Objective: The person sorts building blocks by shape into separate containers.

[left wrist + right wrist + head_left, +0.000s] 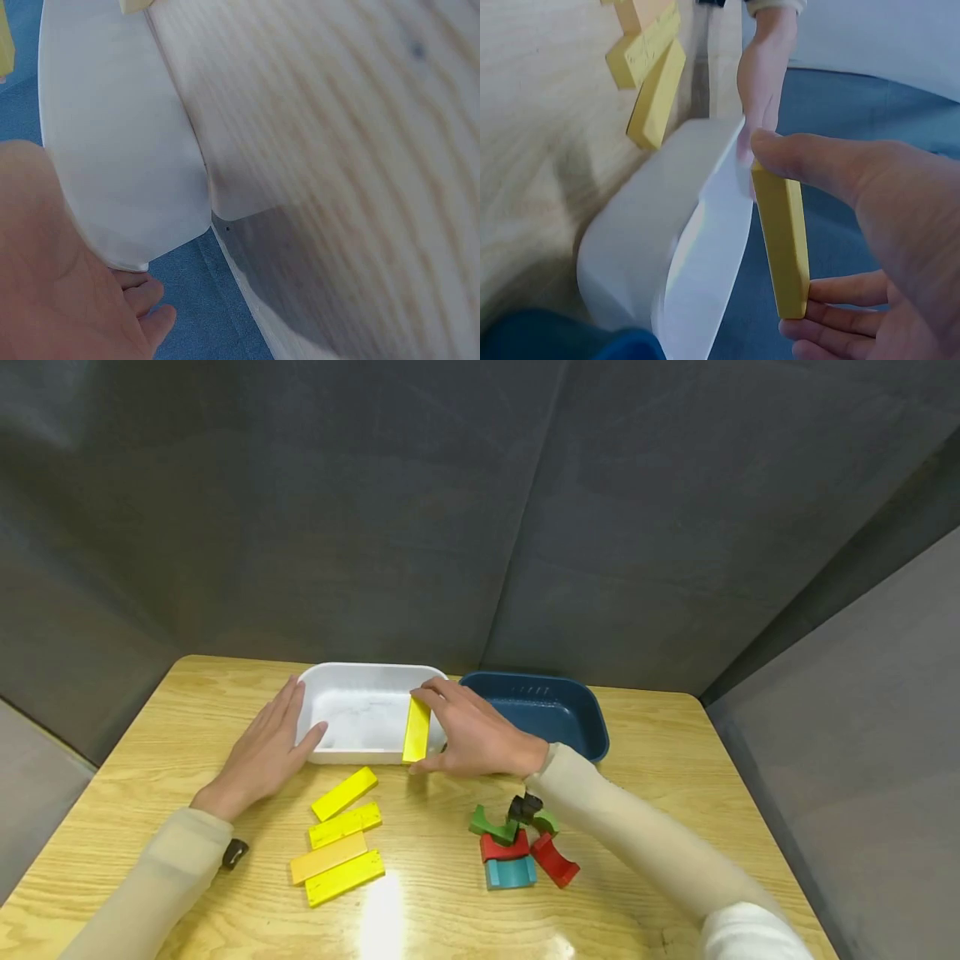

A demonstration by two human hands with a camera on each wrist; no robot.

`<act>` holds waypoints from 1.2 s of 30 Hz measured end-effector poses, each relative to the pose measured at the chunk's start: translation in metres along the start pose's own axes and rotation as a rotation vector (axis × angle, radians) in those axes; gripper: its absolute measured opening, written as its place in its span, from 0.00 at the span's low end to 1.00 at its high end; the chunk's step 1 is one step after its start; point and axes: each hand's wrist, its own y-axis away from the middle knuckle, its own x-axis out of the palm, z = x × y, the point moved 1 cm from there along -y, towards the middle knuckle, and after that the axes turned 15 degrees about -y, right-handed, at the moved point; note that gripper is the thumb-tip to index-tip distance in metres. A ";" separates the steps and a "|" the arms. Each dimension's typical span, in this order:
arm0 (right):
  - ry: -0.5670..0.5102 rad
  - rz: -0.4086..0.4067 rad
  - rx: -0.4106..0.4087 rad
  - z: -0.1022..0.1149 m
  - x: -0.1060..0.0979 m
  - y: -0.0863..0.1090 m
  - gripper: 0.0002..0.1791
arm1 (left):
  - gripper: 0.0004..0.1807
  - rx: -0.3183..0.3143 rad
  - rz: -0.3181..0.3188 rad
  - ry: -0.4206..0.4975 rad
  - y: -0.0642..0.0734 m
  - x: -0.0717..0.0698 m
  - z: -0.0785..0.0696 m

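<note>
My right hand [483, 735] pinches a long yellow block [417, 730] end to end, thumb on the near end and fingers on the far one. The block is over the right part of the white tray [352, 755]; in the right wrist view the yellow block [781, 244] shows above the tray's rim. At the tray's left end rests my left hand [258, 752], its fingers straight along the outer side and the thumb over the near rim. The left wrist view shows the left hand [52, 270] against the white wall.
Several yellow blocks [345, 878] and a paler orange-yellow block [327, 858] lie before the tray. To the right sit curved blocks: green [491, 827], red [555, 862], blue [512, 873] and black [525, 808]. A dark blue tray [536, 710] stands beside the white one, partly behind my right arm.
</note>
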 end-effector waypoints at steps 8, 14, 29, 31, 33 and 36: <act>0.052 0.020 0.009 -0.016 -0.006 -0.018 0.55 | 0.50 -0.014 0.010 0.000 0.002 -0.001 0.000; 0.031 0.048 0.054 -0.031 -0.006 -0.029 0.55 | 0.50 -0.023 0.005 0.003 0.004 -0.001 0.000; 0.019 0.108 0.070 -0.056 0.007 -0.049 0.55 | 0.50 -0.014 0.003 -0.004 0.007 0.001 0.002; 0.022 0.111 0.071 -0.059 0.010 -0.051 0.56 | 0.50 -0.012 0.003 -0.002 0.007 0.001 0.002; 0.030 0.114 0.074 -0.061 0.012 -0.051 0.57 | 0.50 -0.012 0.000 -0.002 0.007 0.001 0.002; 0.042 0.115 0.081 -0.064 0.015 -0.052 0.57 | 0.50 -0.010 -0.002 0.000 0.007 0.001 0.002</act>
